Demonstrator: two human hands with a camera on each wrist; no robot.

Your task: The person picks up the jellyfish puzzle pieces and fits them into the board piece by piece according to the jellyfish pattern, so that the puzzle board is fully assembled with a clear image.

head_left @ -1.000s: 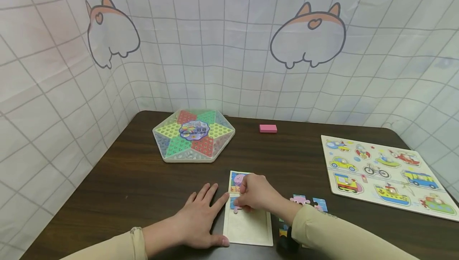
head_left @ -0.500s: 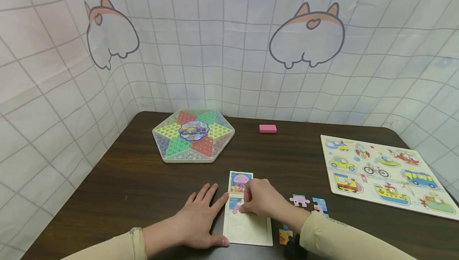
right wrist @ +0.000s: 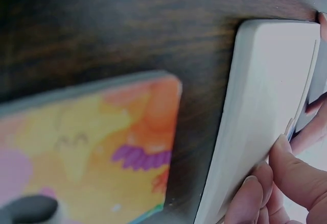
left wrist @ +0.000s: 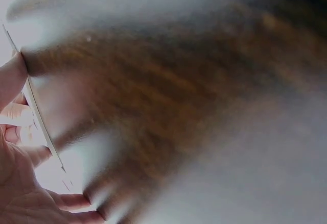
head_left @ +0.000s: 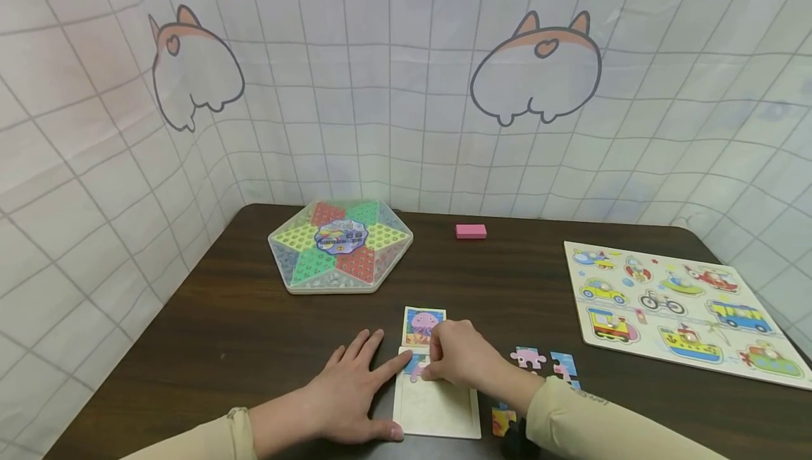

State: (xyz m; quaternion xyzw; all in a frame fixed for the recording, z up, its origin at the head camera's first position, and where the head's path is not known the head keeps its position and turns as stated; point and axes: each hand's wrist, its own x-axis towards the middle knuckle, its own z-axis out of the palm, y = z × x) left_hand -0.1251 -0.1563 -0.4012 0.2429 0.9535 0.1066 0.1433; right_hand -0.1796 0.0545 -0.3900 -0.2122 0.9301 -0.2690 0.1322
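Note:
My left hand (head_left: pixel 352 396) lies spread on the table, its index finger and thumb at the left edge of a small pale puzzle board (head_left: pixel 438 411). My right hand (head_left: pixel 463 354) pinches a blue-and-pink jigsaw piece (head_left: pixel 415 367) at the board's upper left corner, fingers partly covering it. Above that corner shows a jellyfish picture (head_left: pixel 423 325). In the right wrist view the thumb (right wrist: pixel 296 175) meets the piece's edge over the bare board (right wrist: pixel 271 91). The left wrist view is blurred, with the fingers of the left hand (left wrist: pixel 23 183) along the thin board edge.
Loose jigsaw pieces lie right of the board: a pink one (head_left: pixel 528 357), a blue-and-pink one (head_left: pixel 563 363) and an orange-yellow one (head_left: pixel 503 420). Farther off are a hexagonal Chinese checkers box (head_left: pixel 339 249), a pink block (head_left: pixel 471 232) and a vehicle peg puzzle (head_left: pixel 679 312).
My right hand has shifted slightly right and down with the piece, uncovering the jellyfish picture and more of the loose pieces. The left hand stays at the board's edge.

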